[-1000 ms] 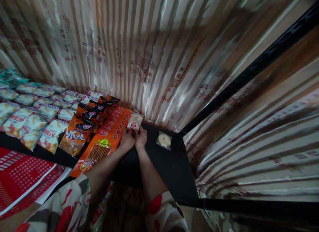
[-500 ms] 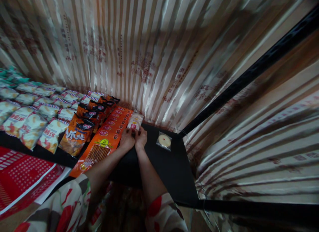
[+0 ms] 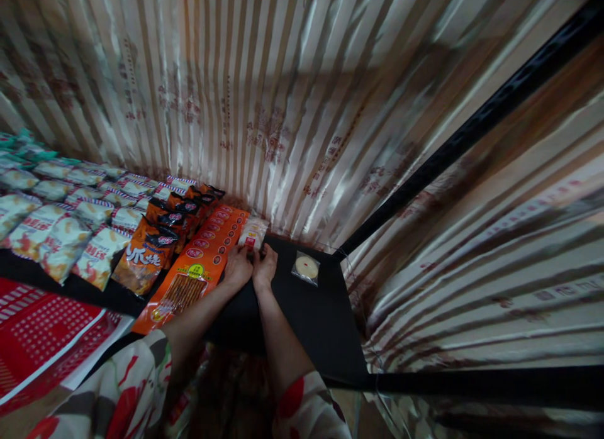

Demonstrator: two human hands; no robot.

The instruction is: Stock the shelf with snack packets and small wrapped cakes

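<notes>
A small white snack packet [image 3: 255, 228] with a red label lies at the back of the black shelf [image 3: 306, 319]. My left hand [image 3: 238, 266] and my right hand [image 3: 265, 264] are side by side at its near end, fingers closed on that edge. The fingertips partly cover the packet. Just left of it stretches a long orange snack package [image 3: 207, 238] with brown sticks showing near its lower end. To the right of my right hand, a flat round pale biscuit in a clear wrapper [image 3: 306, 268] rests on the shelf, untouched.
Orange and black snack bags [image 3: 147, 253] and rows of white snack bags [image 3: 101, 253] fill the left side. A red plastic basket [image 3: 42, 332] sits at the lower left. A black post [image 3: 425, 168] slants up from the shelf's back right corner, before striped printed sheeting [image 3: 283, 80].
The view has shifted slightly, moving the biscuit and the post a little left in the picture. Both hands stay at the white packet's near edge.
</notes>
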